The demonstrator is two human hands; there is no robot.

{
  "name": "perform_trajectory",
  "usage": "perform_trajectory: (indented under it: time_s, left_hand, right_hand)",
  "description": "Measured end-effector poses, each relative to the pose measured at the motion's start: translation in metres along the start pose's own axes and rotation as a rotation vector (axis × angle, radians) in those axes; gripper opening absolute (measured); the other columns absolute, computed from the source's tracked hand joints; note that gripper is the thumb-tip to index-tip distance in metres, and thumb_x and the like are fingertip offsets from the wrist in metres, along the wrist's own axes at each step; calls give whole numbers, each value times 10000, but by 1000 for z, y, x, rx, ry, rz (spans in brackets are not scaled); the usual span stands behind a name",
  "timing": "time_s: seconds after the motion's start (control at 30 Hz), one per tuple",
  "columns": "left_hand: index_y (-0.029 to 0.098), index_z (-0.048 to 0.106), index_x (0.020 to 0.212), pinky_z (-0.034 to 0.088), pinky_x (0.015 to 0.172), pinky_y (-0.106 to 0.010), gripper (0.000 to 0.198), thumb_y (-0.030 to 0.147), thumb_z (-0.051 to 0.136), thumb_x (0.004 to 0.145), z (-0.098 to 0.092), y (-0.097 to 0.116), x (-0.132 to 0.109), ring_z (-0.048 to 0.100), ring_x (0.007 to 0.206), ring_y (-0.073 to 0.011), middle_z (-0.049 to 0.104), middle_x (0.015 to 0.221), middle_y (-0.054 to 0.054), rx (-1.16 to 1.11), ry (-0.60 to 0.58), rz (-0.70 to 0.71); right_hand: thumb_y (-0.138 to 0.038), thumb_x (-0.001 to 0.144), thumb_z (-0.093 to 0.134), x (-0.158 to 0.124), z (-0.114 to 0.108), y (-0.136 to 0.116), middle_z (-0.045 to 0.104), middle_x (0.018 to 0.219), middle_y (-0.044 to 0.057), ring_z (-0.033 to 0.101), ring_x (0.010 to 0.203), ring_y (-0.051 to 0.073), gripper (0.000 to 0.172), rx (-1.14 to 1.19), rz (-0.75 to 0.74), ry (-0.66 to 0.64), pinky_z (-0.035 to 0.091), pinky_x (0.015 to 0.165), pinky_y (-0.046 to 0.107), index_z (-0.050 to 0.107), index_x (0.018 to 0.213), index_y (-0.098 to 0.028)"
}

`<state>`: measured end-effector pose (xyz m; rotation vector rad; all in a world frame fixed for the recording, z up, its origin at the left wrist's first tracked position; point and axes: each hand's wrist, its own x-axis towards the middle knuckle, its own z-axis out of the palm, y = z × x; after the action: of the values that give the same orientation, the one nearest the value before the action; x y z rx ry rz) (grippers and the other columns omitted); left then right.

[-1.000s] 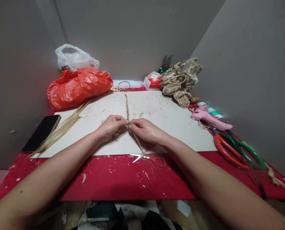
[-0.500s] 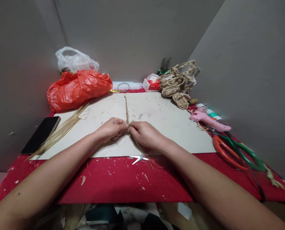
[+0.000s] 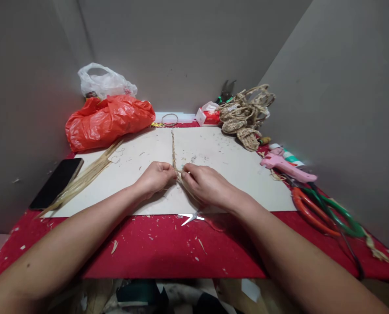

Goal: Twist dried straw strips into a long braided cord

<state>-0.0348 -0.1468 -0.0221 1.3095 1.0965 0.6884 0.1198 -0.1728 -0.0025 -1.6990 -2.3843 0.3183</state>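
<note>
A thin braided cord of straw-like fibre [image 3: 173,148] runs straight away from me over the white board [image 3: 240,174]. At its near end my left hand [image 3: 158,178] pinches the fibre strands between thumb and fingers. My right hand [image 3: 201,181] is closed on strands from the same end, just to the right and slightly apart. Loose strands trail down under the right palm, partly hidden. Small scissors [image 3: 193,216] lie spread at the board's near edge, below the hands.
Left: a bundle of flat pale fibre [image 3: 83,179], a phone [image 3: 56,183] and a red plastic bag [image 3: 111,122]. Right: coiled braided rope [image 3: 243,115], a pink glue gun [image 3: 287,165], orange-handled [image 3: 312,211] and green-handled tools [image 3: 343,218]. Red cloth [image 3: 132,257] covers the table; grey walls stand around.
My right hand has shifted slightly right, opening a small gap from the left hand, with strands showing between them. The left hand stays near the cord's end. The view has shifted slightly.
</note>
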Motion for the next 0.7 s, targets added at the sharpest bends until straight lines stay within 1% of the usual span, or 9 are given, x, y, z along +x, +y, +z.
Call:
perform_trajectory:
  time_s: [0.07,0.17,0.27,0.37,0.53,0.6,0.7]
  left_hand:
    - [153,476,578,100,394,-238,178,143,504,753,1,0,0,219,328,-16,322,411,69,-15,7,-6]
    - [151,480,577,94,389,-238,184,138,504,759,1,2,-1,212,323,-12,315,403,71,-60,1,-12]
    - [149,483,575,89,386,-235,190,130,500,764,0,3,-2,206,320,-11,301,395,74,-117,-29,-31]
    - [152,483,581,77,387,-230,187,136,507,766,-3,3,-2,189,318,-11,274,389,83,-174,-75,-43]
    - [169,415,543,60,391,-231,252,169,507,777,-5,3,-1,170,323,-11,250,402,86,-245,-166,-58]
    - [175,386,528,63,395,-233,289,200,521,783,-4,3,-2,166,328,-12,243,404,87,-245,-172,-64]
    - [172,401,535,71,396,-233,303,254,549,786,-2,2,-2,162,333,-13,245,394,90,-219,-144,-56]
  right_hand:
    - [-260,869,345,-1,-2,-1,604,686,66,495,612,148,249,66,-11,13,290,567,252,543,750,-163]
    - [-218,841,365,-1,-2,-6,570,624,34,470,574,122,251,237,-48,-20,299,556,232,519,651,-160]
    - [-179,814,370,-2,1,-13,562,597,23,454,547,113,248,324,-39,-14,306,552,229,530,626,-154]
    - [-177,812,366,-4,3,-17,594,627,37,466,552,122,254,283,-7,11,312,555,236,574,668,-151]
    - [-233,855,354,-5,7,-18,653,721,92,525,594,151,298,94,50,-9,318,570,258,624,762,-149]
    - [-247,870,342,-6,9,-18,666,757,107,553,627,170,314,25,54,-5,321,582,267,635,813,-148]
    - [-255,880,333,-8,10,-22,671,775,111,564,633,180,319,-37,46,-1,319,579,273,635,888,-151]
